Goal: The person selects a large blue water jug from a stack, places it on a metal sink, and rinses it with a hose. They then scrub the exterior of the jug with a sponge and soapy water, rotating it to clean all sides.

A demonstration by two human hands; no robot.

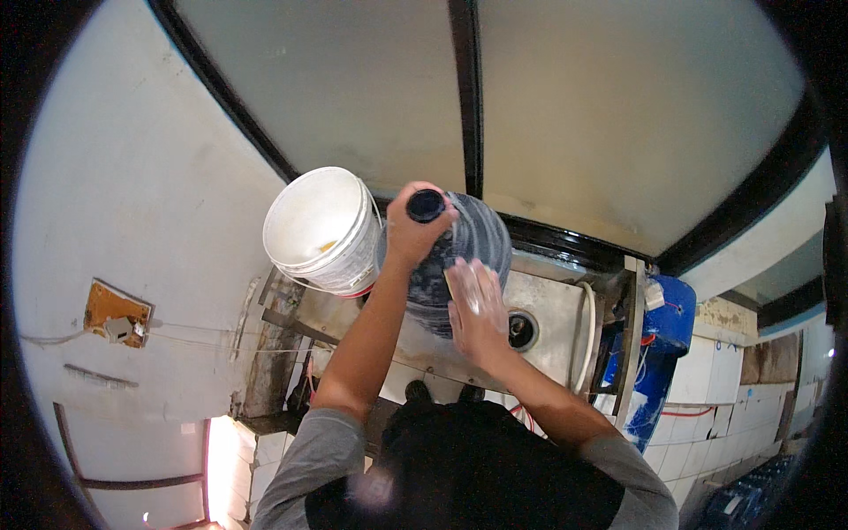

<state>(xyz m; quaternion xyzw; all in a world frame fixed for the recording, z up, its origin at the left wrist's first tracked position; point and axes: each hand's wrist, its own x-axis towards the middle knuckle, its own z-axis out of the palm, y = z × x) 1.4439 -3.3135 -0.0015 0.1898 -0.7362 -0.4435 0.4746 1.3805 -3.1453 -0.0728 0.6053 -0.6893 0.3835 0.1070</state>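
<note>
A large dark plastic water jug (481, 232), streaked with whitish suds, stands over a stainless steel sink counter (553, 291) in front of me. Around its neck, just below the round black mouth (426, 205), my left hand (414, 228) is closed. My right hand (476, 301), wet with foam, presses a yellowish sponge (452, 281) against the jug's side; most of the sponge is hidden under the palm and fingers. Left of the jug, and close beside it, is a white plastic bucket (361, 265) with a wire handle and something yellow inside.
To the right of the jug are a round drain opening (523, 330) and a pale hose (589, 331). A blue barrel (669, 311) stands beyond the counter's right end. Black-framed glass panels (596, 132) rise behind the counter, and a white wall (165, 199) is at left.
</note>
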